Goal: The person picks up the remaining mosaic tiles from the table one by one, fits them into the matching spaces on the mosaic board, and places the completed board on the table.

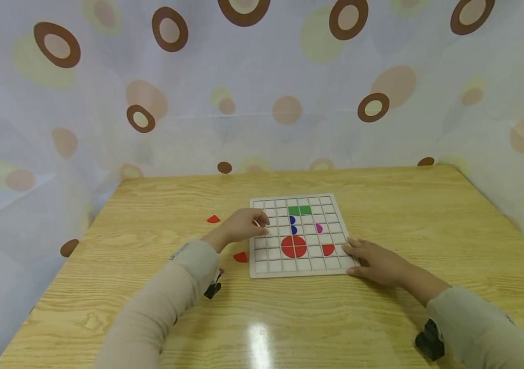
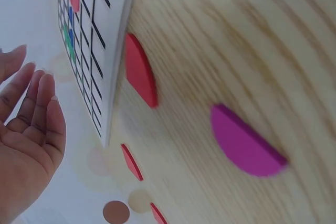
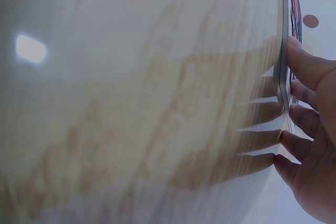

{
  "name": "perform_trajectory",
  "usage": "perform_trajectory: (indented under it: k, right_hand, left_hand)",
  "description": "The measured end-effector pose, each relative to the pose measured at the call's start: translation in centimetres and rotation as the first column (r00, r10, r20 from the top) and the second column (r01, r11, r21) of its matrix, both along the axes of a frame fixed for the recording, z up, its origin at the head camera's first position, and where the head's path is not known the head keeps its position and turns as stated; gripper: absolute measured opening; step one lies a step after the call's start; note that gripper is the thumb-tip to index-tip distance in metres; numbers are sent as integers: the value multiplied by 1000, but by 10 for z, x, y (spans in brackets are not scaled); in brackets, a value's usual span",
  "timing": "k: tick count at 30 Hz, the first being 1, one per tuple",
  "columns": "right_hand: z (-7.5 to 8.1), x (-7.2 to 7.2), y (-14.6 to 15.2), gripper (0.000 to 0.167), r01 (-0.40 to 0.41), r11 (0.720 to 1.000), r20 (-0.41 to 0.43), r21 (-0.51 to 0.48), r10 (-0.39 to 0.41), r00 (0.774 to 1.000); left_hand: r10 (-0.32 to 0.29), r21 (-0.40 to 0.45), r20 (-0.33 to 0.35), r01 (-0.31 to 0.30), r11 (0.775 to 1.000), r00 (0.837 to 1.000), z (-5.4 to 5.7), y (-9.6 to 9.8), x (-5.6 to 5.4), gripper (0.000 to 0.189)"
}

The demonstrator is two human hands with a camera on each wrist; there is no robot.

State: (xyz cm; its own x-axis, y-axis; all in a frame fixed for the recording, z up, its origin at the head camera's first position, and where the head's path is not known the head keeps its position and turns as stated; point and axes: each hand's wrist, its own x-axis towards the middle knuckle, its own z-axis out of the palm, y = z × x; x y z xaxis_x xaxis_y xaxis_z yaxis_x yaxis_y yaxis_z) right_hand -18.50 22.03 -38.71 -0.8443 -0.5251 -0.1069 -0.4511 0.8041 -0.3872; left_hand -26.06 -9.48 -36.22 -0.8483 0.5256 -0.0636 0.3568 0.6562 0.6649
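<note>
A white grid board (image 1: 262,267) lies on the table. On it are a red disc made of quarter pieces (image 1: 288,241), two blue half-circles (image 1: 294,230), green squares (image 1: 305,210), a magenta half-circle (image 1: 319,228) and a separate red quarter (image 1: 328,249). My left hand (image 1: 242,224) hovers over the board's left side, fingers loosely bent, with nothing visible between them. At the front right corner, my right hand (image 1: 379,262) rests against the board's edge. Thumb (image 3: 304,64) and fingers touch around that corner in the right wrist view.
Left of the board lie loose red quarter pieces, one near (image 1: 240,257) and one farther back (image 1: 213,219). A purple half-circle (image 2: 244,142) lies beside them in the left wrist view. A patterned cloth (image 1: 252,138) stands behind the wooden table (image 1: 317,323).
</note>
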Motion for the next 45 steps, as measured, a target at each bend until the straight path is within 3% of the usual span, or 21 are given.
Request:
perform_trajectory:
  k: [11, 21, 28, 35, 45]
  right_hand:
    - [2, 2, 0, 62, 11, 1000, 9, -5, -11, 1000]
    - [-1, 2, -1, 63, 9, 1000, 11, -8, -9, 1000]
    - [-5, 3, 0, 62, 3, 1000, -1, -15, -3, 1000]
    - [-3, 2, 1, 63, -8, 1000, -7, -22, 8, 1000]
    - [-2, 0, 1, 63, -7, 1000, -5, -15, 7, 1000]
  left_hand:
    - [52, 33, 74, -54, 998, 996, -5, -26, 6, 18]
    - [38, 50, 76, -42, 998, 996, -9, -43, 14, 14]
    - [13, 5, 110, -14, 1000, 994, -13, -49, 17, 18]
    - [29, -37, 157, -24, 999, 987, -15, -51, 19, 19]
    - [-4, -90, 119, 15, 996, 993, -16, -51, 21, 18]
